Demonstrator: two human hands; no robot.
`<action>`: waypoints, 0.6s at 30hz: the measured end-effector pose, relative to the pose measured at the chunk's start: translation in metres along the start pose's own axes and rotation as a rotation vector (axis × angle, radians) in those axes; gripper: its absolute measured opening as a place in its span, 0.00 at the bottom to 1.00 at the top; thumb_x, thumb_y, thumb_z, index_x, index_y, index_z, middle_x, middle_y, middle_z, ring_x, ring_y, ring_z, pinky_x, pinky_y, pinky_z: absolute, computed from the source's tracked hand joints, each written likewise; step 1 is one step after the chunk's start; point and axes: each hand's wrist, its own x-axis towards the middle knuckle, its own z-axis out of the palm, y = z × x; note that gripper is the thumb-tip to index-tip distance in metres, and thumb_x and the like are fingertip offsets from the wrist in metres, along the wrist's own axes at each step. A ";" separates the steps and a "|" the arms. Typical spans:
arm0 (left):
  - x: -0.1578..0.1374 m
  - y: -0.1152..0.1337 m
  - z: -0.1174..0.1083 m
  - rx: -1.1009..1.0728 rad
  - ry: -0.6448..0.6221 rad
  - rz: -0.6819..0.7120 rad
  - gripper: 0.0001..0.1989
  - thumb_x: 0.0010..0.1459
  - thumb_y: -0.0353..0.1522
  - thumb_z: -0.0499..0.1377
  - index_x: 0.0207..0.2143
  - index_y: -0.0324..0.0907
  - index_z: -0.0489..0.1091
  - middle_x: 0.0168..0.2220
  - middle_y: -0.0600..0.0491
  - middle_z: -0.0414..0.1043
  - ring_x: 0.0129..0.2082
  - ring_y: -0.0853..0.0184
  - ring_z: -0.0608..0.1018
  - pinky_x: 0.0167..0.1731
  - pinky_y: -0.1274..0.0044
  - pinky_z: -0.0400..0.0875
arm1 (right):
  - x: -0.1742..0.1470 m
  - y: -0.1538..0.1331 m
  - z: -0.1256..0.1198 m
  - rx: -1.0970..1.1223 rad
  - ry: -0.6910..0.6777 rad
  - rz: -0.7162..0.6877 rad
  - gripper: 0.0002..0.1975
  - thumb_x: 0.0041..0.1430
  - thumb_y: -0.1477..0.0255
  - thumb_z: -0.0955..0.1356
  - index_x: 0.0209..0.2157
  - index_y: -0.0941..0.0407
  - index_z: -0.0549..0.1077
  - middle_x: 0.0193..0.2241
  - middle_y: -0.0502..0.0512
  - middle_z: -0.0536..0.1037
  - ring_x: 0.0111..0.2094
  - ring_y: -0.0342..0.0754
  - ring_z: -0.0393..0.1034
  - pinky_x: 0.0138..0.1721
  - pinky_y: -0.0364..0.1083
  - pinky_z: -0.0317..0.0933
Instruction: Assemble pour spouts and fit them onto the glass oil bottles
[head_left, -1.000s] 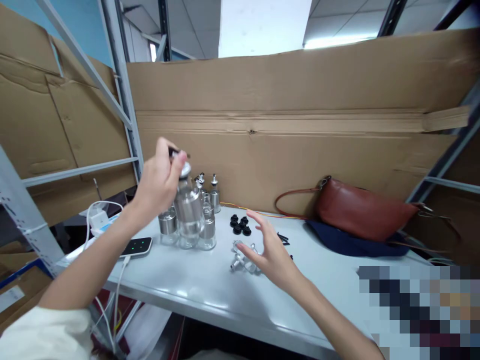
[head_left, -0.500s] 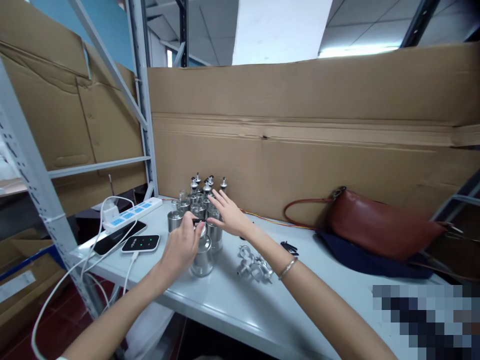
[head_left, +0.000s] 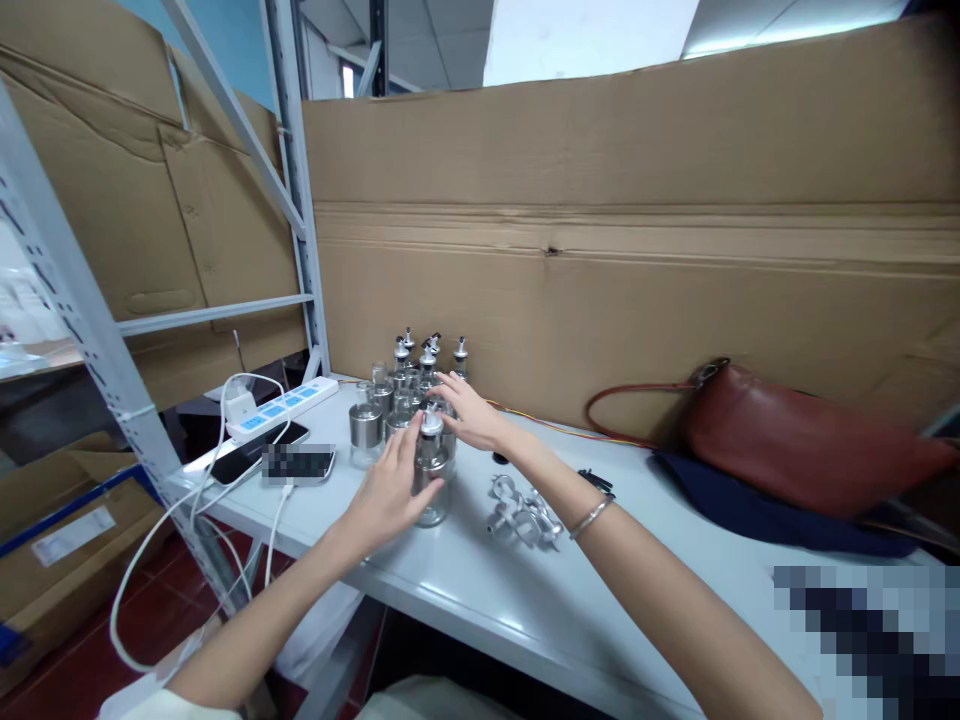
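A glass bottle with a metal band and a silver pourer top (head_left: 433,470) stands upright near the front of the group. My left hand (head_left: 390,485) is open at its left side, fingers stretched up along it and thumb out in front; whether the palm touches the glass I cannot tell. Beyond it, my right hand (head_left: 474,412) is held out open with fingers extended, at the right of the cluster, partly covering the bottles behind. Several bottles with pourer tops (head_left: 427,357) stand at the back. An open-necked bottle (head_left: 365,427) without a top is at the left.
Loose silver parts (head_left: 523,512) and small black pieces (head_left: 596,482) lie on the white table (head_left: 465,585). A brown leather bag (head_left: 802,440) rests on dark blue cloth at the right. A power strip (head_left: 289,405), a phone and white cables occupy the left edge.
My left hand has let go of the front bottle's top and opened beside the bottle. My right hand stays stretched out near the bottles. The camera view has shifted slightly.
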 end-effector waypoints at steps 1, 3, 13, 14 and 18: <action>0.001 0.000 0.001 -0.009 -0.017 0.013 0.40 0.58 0.36 0.55 0.65 0.45 0.33 0.61 0.39 0.54 0.61 0.52 0.61 0.56 0.61 0.61 | 0.001 0.002 0.001 0.002 0.004 -0.005 0.17 0.62 0.70 0.62 0.52 0.57 0.65 0.62 0.65 0.57 0.66 0.54 0.38 0.63 0.61 0.42; 0.003 -0.002 0.004 -0.019 -0.026 0.022 0.40 0.59 0.35 0.55 0.65 0.47 0.30 0.60 0.40 0.54 0.60 0.53 0.63 0.54 0.61 0.63 | 0.004 0.008 0.003 -0.003 0.011 -0.002 0.18 0.62 0.70 0.62 0.53 0.57 0.64 0.63 0.65 0.55 0.66 0.56 0.38 0.63 0.61 0.43; 0.030 -0.011 0.022 0.103 0.018 0.017 0.44 0.55 0.32 0.59 0.65 0.45 0.33 0.53 0.40 0.64 0.52 0.52 0.71 0.48 0.63 0.68 | 0.022 0.039 0.012 -0.045 0.034 0.039 0.21 0.61 0.69 0.62 0.54 0.58 0.64 0.62 0.66 0.57 0.66 0.56 0.38 0.62 0.61 0.44; 0.033 -0.011 0.023 0.118 0.017 0.014 0.43 0.55 0.32 0.59 0.65 0.44 0.34 0.53 0.40 0.65 0.52 0.53 0.72 0.47 0.63 0.69 | 0.024 0.041 0.013 -0.050 0.034 0.051 0.21 0.60 0.70 0.62 0.54 0.59 0.64 0.62 0.66 0.56 0.66 0.56 0.37 0.62 0.61 0.44; 0.042 -0.009 0.027 0.200 0.021 -0.010 0.43 0.54 0.32 0.60 0.65 0.44 0.36 0.51 0.40 0.67 0.49 0.53 0.74 0.44 0.66 0.71 | 0.027 0.047 0.012 -0.059 0.042 0.092 0.22 0.60 0.69 0.62 0.54 0.61 0.64 0.62 0.69 0.55 0.66 0.58 0.37 0.62 0.60 0.42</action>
